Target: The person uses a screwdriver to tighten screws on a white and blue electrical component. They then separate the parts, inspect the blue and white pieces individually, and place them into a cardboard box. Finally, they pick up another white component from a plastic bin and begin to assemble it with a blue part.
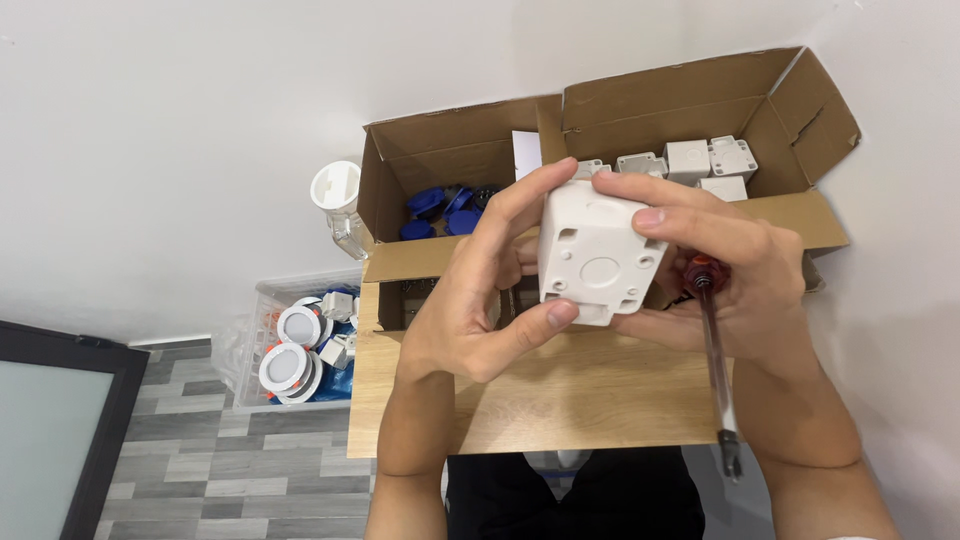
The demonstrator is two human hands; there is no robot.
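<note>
Both my hands hold up a white plastic junction box (598,255) over the wooden table (560,400), its back with round knockouts turned towards me. My left hand (480,300) grips its left side, with the thumb under the bottom edge and the fingers over the top. My right hand (735,290) clasps the right side and also holds a screwdriver (715,350) with a red and clear handle, whose dark tip points down towards me.
Two open cardboard boxes stand at the table's back: the left box (440,150) holds blue parts (440,208), the right box (690,95) holds several white junction boxes (700,160). A clear bottle (340,205) stands at the left. A clear bin (300,345) of round white fittings sits on the floor.
</note>
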